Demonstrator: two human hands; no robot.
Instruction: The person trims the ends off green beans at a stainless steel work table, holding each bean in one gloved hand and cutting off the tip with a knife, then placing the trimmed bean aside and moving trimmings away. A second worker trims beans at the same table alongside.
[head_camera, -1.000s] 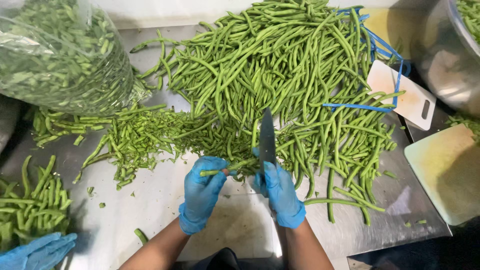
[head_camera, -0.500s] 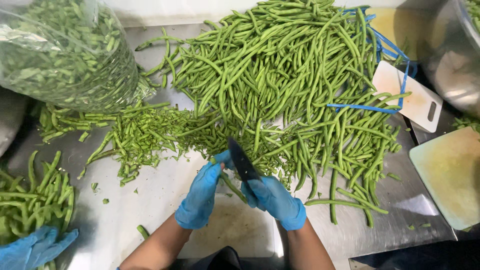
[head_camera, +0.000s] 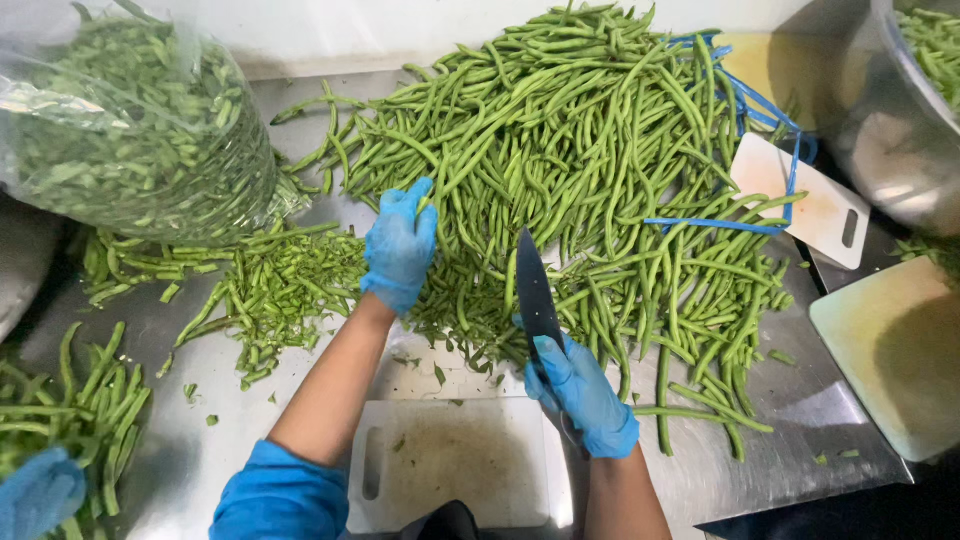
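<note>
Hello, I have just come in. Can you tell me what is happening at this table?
A person in blue gloves works at a steel table covered with a big heap of green beans. The left hand reaches into the heap, fingers on the beans. The right hand has its grip on a dark knife, blade pointing away over the beans. A white cutting board lies bare in front of the person, and a clear bag of cut beans stands at the left.

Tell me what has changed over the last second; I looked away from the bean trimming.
The left hand left the spot beside the knife and reached up into the big pile of green beans, fingers on the beans. The right hand kept its grip on the knife, blade pointing up again after tilting. The bag of beans and the cutting board stayed put.
</note>
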